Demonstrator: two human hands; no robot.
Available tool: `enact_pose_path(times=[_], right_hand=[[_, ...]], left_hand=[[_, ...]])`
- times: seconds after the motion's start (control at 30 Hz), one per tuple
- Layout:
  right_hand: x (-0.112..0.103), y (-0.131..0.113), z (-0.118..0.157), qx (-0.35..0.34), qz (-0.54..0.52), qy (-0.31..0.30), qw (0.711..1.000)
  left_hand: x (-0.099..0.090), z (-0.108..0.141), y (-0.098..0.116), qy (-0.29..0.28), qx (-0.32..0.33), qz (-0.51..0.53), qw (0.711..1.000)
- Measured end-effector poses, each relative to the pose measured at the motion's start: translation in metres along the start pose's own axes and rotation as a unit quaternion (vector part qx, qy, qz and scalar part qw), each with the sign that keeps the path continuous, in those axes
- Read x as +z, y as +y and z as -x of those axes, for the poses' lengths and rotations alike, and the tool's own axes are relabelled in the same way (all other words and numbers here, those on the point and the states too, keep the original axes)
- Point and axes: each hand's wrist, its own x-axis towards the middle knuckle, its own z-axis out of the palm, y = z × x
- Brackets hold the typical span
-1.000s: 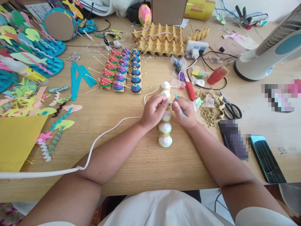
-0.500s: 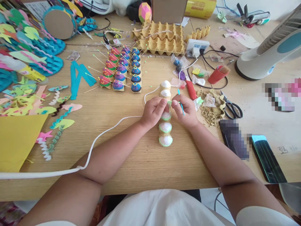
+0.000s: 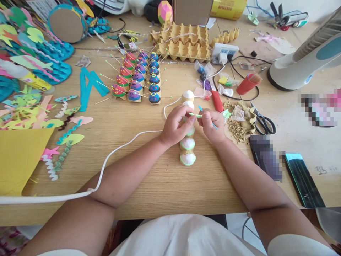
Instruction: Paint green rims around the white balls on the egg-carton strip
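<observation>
My left grip [image 3: 176,124] is clenched around the upper part of a row of white-topped, green-rimmed egg-carton cups [image 3: 187,144] that lies on the light wooden table [image 3: 149,177], running away from me. My right grip [image 3: 211,124] is pinched on a thin green stick [image 3: 198,115] that bridges the gap between the two hands, and a slim blue pick [image 3: 210,121] is tucked in the same fingers. The row sits at the middle of the table, with two cups showing beyond my left hand and two below it.

I judge the step in hand to be fitting the green stick into one of the cups under my left fingers. The next move calls for a steady left hold and a fine, straight push from the right, as the target is mostly hidden by my own thumb.

A white cable [image 3: 117,149] curls past the far end of the row and runs back under my left forearm. Painted egg-carton figures with pin antennae [image 3: 135,80] stand further off, and black-handled scissors [image 3: 262,122] lie to the right.

Against the frame half a second back, the green stick now lies more level and in plainer view, the blue pick has tilted, and the left hand covers more of the row.
</observation>
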Motion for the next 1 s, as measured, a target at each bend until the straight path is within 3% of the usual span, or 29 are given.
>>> enact_pose_path(times=[0.1,0.3,0.5,0.73,1.0], right_hand=[[-0.001,-0.001,0.0,-0.013,0.009,-0.006,1.0],[-0.001,-0.008,-0.001,-0.003,0.022,-0.011,1.0],[0.0,-0.008,0.0,0.009,0.025,0.01,1.0],[-0.001,-0.003,0.0,0.015,0.01,0.038,0.999],[-0.004,0.0,-0.001,0.022,-0.014,0.01,1.0]], left_hand=[[-0.001,0.0,0.003,-0.01,-0.012,0.001,1.0],[-0.001,-0.002,0.004,0.02,-0.043,0.013,0.999],[-0.002,-0.004,-0.002,0.009,-0.009,0.005,1.0],[0.001,-0.002,-0.002,0.014,-0.027,0.01,0.999],[-0.001,-0.001,0.001,0.026,-0.028,-0.011,0.999]])
